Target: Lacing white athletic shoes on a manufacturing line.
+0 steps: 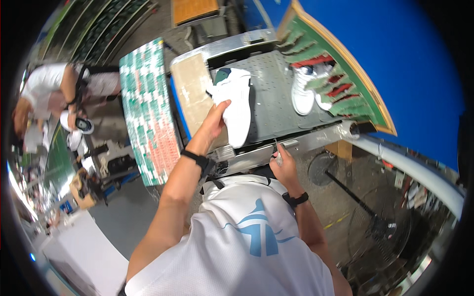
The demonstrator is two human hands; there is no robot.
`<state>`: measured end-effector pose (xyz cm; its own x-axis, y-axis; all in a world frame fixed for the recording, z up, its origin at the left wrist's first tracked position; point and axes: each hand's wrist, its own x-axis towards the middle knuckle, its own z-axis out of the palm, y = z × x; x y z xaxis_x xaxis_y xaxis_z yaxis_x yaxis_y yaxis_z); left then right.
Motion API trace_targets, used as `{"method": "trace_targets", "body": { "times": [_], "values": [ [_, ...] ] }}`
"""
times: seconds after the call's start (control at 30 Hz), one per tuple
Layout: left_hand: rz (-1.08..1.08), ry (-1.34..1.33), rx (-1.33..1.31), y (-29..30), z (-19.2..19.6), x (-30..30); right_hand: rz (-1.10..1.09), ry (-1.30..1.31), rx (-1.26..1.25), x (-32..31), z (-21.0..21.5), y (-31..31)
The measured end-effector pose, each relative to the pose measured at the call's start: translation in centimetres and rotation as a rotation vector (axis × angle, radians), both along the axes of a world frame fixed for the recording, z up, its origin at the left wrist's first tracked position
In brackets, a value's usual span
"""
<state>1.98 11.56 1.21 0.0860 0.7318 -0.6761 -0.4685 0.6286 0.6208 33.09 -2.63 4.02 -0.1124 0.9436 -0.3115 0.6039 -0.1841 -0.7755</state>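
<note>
A white sneaker (238,111) with a dark green patch at its far end is gripped at its side by my left hand (216,120). It is held over the near left part of a grey conveyor belt (269,74). My right hand (284,167) is closed around a small tool (279,157) with a thin tip pointing away from me; its exact kind is too small to make out. That hand is beside the conveyor's metal front edge, apart from the sneaker. Another white sneaker (302,93) rests farther right on the belt.
A fringed green curtain (340,74) in a wooden frame hangs at the belt's right end, beside a blue panel (419,64). Cardboard (192,93) and a green-white patterned board (148,113) lie left. A co-worker (49,86) handles a shoe. A fan (380,227) stands lower right.
</note>
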Motion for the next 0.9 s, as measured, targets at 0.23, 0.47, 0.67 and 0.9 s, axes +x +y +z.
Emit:
{"method": "trace_targets", "body": {
  "times": [0.23,0.47,0.67,0.9],
  "values": [
    [0.228,0.884,0.096,-11.3,1.5,-1.5,0.438,0.1,0.045,-6.0,1.2,5.9],
    [0.507,0.196,0.25,-12.5,2.9,-5.0,0.798,0.156,0.112,-13.0,5.1,7.5],
    [0.697,0.111,0.392,-11.9,3.5,-5.1,0.998,-0.009,0.496,-18.2,5.4,8.8],
    [1.217,0.036,-0.09,-16.8,-7.8,-17.1,1.099,-0.183,0.68,-19.8,4.9,7.9]
  ]
}}
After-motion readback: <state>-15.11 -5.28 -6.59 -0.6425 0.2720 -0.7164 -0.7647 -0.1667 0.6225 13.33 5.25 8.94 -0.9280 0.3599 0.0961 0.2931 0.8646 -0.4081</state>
